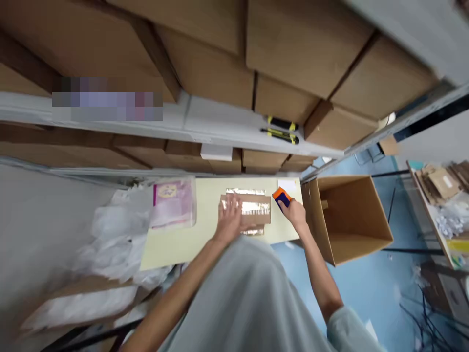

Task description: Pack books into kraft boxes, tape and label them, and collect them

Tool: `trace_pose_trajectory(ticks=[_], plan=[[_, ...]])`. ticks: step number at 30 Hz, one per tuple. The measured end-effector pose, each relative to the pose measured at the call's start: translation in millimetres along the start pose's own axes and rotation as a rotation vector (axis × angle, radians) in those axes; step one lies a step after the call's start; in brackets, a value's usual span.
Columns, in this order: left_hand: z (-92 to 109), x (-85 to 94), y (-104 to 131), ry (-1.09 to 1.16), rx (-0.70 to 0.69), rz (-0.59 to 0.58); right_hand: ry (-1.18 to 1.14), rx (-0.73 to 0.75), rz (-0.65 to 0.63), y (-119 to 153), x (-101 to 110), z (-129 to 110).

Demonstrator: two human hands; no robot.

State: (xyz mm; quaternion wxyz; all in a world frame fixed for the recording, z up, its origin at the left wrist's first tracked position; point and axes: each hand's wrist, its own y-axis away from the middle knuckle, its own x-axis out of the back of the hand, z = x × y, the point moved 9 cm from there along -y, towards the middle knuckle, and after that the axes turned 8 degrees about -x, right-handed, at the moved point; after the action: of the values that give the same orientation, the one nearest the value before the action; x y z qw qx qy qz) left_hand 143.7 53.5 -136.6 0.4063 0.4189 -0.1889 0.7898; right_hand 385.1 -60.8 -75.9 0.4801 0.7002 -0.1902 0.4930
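My left hand [230, 217] lies flat on a small brown box [252, 211] covered with shiny clear tape, which sits on a pale yellow table [176, 244]. At the box's right end, my right hand [295, 213] grips an orange and blue tape dispenser [281, 198]. To the left of the box lies a clear bag with a pink printed insert [173, 203].
An open, empty cardboard carton [348, 217] stands to the right of the table. Crumpled clear plastic [117, 234] is piled on the left. Shelves of brown cartons [286, 58] rise behind, with two black and yellow utility knives [281, 130] on a shelf edge.
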Motion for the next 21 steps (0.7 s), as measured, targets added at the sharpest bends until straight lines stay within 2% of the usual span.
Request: trace_pose_trajectory(ticks=[3,5,7,9,11,13,15,17,19,21], plan=[[57.7,42.8,-20.0,0.045,-0.294,0.192,-0.186,0.118,0.063,15.0,46.8,-47.5],[76.8,85.4,-33.7,0.069,-0.368,0.359,-0.264,0.251,0.100,26.1,80.2,-95.9],[78.0,132.8,-48.5,0.086,-0.360,0.515,-0.276,0.379,0.157,36.2,113.5,-148.1],[68.0,179.1,-63.8,0.085,-0.330,0.633,-0.238,0.502,0.222,44.1,143.1,-200.2],[53.0,219.6,-78.6,0.068,-0.296,0.705,-0.173,0.615,0.292,49.2,166.3,-249.3],[37.0,250.1,-91.0,0.051,-0.256,0.733,-0.084,0.696,0.355,50.3,181.1,-292.3],[23.6,268.5,-97.5,0.050,-0.219,0.736,0.023,0.737,0.399,46.9,187.0,-327.4],[15.3,274.1,-95.5,0.056,-0.205,0.744,0.136,0.738,0.400,38.4,184.4,-353.0],[10.8,267.4,-86.4,0.062,-0.209,0.754,0.216,0.717,0.377,27.1,178.0,-369.0],[6.2,249.9,-74.9,0.070,-0.205,0.746,0.248,0.697,0.354,16.6,172.1,-377.9]])
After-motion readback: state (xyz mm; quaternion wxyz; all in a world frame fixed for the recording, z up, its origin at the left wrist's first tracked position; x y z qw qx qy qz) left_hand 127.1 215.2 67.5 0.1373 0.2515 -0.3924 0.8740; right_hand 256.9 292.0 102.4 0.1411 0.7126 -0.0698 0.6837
